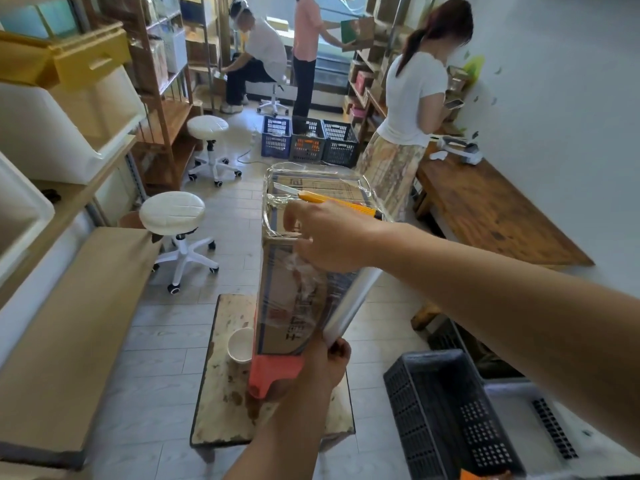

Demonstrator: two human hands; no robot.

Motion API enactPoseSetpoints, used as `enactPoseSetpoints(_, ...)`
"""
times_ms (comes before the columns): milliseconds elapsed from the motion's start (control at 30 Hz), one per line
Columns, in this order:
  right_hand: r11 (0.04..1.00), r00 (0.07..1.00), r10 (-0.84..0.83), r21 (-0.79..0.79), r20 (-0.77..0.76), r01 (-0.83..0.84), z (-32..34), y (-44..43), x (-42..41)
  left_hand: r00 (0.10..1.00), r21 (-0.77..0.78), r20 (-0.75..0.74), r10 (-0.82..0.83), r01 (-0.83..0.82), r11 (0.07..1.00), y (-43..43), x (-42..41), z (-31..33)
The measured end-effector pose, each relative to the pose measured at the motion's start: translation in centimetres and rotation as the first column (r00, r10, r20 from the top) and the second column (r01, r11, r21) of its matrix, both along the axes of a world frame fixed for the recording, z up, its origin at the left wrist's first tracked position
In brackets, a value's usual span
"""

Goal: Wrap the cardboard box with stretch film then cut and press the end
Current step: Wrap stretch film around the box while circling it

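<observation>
**Film run out to the box, knife waiting on top — the slack is the worry**

From my seat, the cardboard box [294,292] stands tall on a pink stool [273,372], which sits on a small worn table [221,393] at about six o'clock in the frame. Film already bands the upper part of the box, wrinkled at the top corners.

My left hand [323,365], at six o'clock low, has its fingers curled shut around the bottom end of the stretch film roll [353,303], which leans up toward one o'clock against the box's right edge. My right hand [329,237] reaches in from three o'clock; its fingers are bent against the box's near face where bunched film [304,271] gathers. I judge it to be pinching or pressing that film, but I cannot tell how firmly, since the fingertips are hidden behind the hand.

A yellow utility knife [332,200] lies loose on the box top at twelve o'clock, just beyond my right hand, its blade end pointing toward ten o'clock.

What could go wrong from here:
- The box is tall on a narrow stool; a hard tug on the roll could tip it toward the paper cup [240,344] at its left foot.
- The knife rests on slick film; jostling the box could slide it off.
- If the bunched film loses tension, the end will not lie flat when pressed.
- Cutting toward the holding hand risks a nick.
</observation>
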State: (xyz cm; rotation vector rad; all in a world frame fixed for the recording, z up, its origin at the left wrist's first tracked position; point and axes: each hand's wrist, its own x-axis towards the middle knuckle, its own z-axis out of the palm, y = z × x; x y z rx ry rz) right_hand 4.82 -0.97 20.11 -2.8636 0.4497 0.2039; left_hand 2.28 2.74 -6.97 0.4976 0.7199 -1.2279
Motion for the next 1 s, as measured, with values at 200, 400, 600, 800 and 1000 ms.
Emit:
enactPoseSetpoints(200, 0.993, 0.901, -0.012, -0.101, 0.434, 0.062, 1.9, -4.6, -5.4, 0.999, -0.019, -0.020, 0.036, -0.036, 0.999, -0.6, 0.0, -0.3)
enactPoseSetpoints(400, 0.983, 0.953, -0.111, -0.109, 0.283, 0.147, -0.8, -6.8, -10.4, 0.999, -0.012, -0.009, 0.043, -0.043, 0.999, -1.1, -0.5, -0.6)
enactPoseSetpoints(600, 0.987, 0.965, -0.052, -0.136, 0.257, 0.089, -1.3, -7.5, -11.8, 0.992, 0.015, 0.118, -0.042, 0.040, 0.999, -1.1, -1.6, -1.0)
enactPoseSetpoints(800, 0.963, 0.956, 0.189, -0.234, 0.225, -0.136, -1.5, -8.6, -12.5, 0.988, -0.028, 0.152, -0.017, 0.021, 0.999, -2.4, -3.9, -2.2)
enactPoseSetpoints(1000, 0.901, 0.905, 0.381, -0.294, 0.189, -0.318, -1.7, -10.8, -13.4, 0.978, -0.048, 0.123, 0.169, -0.164, 0.985, -4.8, -7.3, -3.1)
